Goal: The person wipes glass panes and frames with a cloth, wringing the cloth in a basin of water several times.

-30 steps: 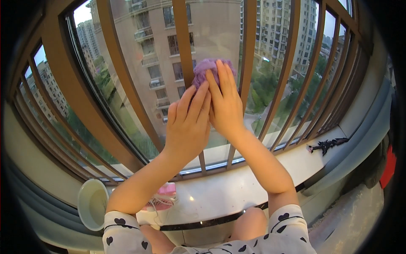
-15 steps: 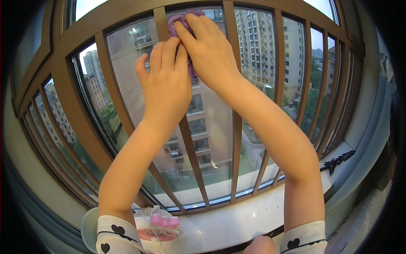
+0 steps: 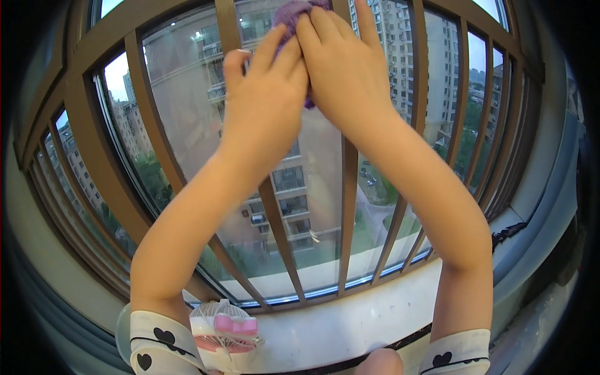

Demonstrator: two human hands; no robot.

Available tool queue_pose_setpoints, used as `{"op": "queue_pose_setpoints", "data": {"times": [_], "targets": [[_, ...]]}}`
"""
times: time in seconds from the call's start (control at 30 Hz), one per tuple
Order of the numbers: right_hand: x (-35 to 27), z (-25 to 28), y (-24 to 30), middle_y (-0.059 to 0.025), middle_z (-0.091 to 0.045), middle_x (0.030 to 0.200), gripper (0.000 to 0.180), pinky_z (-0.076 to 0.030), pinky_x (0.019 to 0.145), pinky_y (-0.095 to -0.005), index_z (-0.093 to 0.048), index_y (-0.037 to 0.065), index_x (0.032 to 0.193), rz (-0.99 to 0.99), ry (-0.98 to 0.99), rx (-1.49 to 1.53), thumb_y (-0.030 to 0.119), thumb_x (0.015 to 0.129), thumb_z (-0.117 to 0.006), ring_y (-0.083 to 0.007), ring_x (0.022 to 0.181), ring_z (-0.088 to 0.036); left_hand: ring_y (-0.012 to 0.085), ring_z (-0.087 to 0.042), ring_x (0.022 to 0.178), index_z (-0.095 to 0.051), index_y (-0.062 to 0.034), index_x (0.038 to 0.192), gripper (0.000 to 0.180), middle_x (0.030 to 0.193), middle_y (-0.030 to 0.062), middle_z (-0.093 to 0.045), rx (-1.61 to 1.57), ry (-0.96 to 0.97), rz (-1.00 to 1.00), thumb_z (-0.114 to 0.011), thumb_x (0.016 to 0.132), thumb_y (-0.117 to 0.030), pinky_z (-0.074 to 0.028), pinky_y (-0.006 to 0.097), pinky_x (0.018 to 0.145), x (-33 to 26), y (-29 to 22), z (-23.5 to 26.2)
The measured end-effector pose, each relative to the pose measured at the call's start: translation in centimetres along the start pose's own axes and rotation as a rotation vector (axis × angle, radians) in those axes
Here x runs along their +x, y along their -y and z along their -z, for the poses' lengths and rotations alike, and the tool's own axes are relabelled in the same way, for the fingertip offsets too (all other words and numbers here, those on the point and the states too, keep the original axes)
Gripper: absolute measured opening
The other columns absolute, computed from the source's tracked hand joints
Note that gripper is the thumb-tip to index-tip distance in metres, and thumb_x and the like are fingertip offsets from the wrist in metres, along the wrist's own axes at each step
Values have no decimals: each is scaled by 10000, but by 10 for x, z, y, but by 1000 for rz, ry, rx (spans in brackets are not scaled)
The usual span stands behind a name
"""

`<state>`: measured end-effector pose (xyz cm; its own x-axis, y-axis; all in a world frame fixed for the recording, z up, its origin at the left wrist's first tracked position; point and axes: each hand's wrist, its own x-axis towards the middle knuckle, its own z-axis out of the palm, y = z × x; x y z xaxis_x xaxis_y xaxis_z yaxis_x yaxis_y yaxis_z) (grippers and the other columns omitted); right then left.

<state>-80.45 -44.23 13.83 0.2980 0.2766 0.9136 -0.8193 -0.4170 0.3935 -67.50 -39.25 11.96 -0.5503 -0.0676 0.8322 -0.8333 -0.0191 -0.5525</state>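
A crumpled purple cloth point(image 3: 290, 12) lies against the upper part of a window pane, between brown vertical bars. My right hand point(image 3: 347, 72) is on its right side, fingers bent over it and the little finger sticking out apart. Lower and to the left, my left hand point(image 3: 265, 100) presses its fingertips onto the cloth, its thumb held away to the side. The two hands touch each other. Much of the cloth is hidden behind them, and a purple bit shows beneath, between the wrists.
Brown window bars point(image 3: 347, 212) stand in front of the glass, with tall buildings outside. On the white sill point(image 3: 350, 319) sits a white and pink object with a pink bow point(image 3: 235, 324) and thin wire-like strands. A dark spiky item point(image 3: 509, 232) lies at the right, beside a grey-blue curtain point(image 3: 550, 206).
Both hands and the cloth have shifted right and a little upward across the pane. My right little finger now stands apart from the other fingers.
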Motion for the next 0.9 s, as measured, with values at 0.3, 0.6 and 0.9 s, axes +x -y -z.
{"op": "queue_pose_setpoints", "data": {"times": [0.3,0.6,0.9], "targets": [[-134,25,60,-236,-466,1310,439,-355,1026,-443,-509,-55,1193,-104,240,166,84,781,-567,-353,1183,-483,230,-384,1280,-586,-20,1113,373,1266,117,-531,164,457,-264,-527,778,-172,-299,381,899,-110,-72,25],[-265,52,136,-250,-407,1375,490,-328,1003,-516,-495,-20,1263,-355,537,466,53,786,-582,-434,1231,-414,222,-336,1332,-559,-36,1219,465,1377,80,-466,42,820,-228,-522,781,-188,-217,445,1022,-206,-131,56],[-324,89,186,-228,-365,1417,456,-372,1006,-477,-472,-2,1266,-626,756,498,78,828,-573,-420,1258,-399,312,-394,1269,-501,59,1233,496,1372,158,-445,-484,858,515,-548,749,-41,-343,410,984,-268,-212,64]]}}
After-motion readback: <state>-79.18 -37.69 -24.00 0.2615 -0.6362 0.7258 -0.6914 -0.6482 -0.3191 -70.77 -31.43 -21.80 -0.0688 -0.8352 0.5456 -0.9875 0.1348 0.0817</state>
